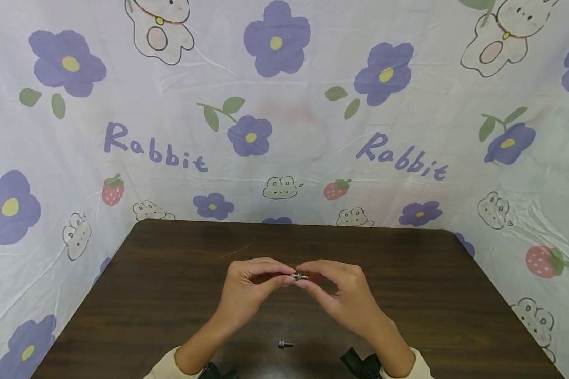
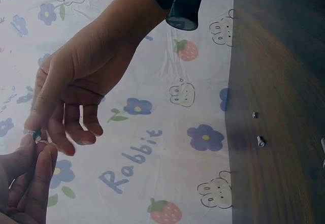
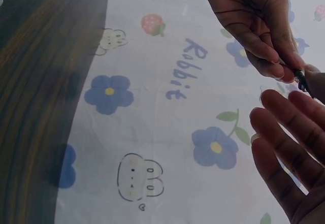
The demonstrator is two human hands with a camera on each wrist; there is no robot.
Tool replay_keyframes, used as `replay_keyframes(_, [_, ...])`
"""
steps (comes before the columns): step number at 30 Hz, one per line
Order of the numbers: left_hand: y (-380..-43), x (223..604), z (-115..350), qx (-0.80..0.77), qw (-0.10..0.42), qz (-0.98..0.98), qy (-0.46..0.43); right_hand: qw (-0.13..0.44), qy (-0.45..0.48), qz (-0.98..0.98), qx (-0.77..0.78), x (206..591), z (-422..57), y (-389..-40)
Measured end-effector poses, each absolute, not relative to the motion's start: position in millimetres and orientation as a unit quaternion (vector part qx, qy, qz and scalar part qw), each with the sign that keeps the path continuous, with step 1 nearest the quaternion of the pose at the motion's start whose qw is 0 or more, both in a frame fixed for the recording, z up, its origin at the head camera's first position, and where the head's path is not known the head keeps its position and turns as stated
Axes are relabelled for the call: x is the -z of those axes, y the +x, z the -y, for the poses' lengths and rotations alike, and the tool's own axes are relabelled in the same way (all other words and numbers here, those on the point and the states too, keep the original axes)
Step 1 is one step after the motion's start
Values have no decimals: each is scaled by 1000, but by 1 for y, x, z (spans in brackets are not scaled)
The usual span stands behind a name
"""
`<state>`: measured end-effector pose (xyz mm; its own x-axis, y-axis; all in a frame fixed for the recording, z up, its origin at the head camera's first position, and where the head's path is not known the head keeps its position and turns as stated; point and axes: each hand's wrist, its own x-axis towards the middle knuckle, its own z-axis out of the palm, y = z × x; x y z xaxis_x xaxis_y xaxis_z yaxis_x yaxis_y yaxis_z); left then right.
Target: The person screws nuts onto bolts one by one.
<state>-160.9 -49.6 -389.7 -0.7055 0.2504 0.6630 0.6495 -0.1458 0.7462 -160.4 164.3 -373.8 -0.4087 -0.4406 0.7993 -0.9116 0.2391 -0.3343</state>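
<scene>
In the head view my left hand (image 1: 248, 289) pinches a small metal bolt (image 1: 301, 276) between thumb and index fingertips. My right hand (image 1: 348, 297) meets it from the other side, thumb and index finger pinching at the same bolt. Both hands are raised over the table, fingertips almost together. The right wrist view shows the bolt (image 3: 300, 78) at the fingertips, partly hidden, with the right hand's other fingers spread. Seen from the left wrist, the right hand's spare fingers hang loosely curled beside the bolt (image 2: 36, 135).
A second bolt (image 1: 286, 344) lies on the dark wooden table (image 1: 170, 295), nearer the body. In the left wrist view, a small metal piece (image 2: 255, 115) lies near a bolt (image 2: 261, 141). A patterned cloth (image 1: 313, 126) hangs behind and beside the table.
</scene>
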Motion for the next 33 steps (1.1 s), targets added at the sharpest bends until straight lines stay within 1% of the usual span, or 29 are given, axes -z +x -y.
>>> replay_keyframes(8, [-161, 389, 50, 675, 146, 633, -349, 307, 481, 713, -406, 371, -163, -162])
replay_keyframes(24, [-160, 388, 50, 672, 148, 634, -353, 296, 478, 720, -407, 371, -163, -162])
replay_keyframes(33, [-160, 388, 50, 670, 151, 637, -349, 291, 459, 739, -398, 371, -165, -161])
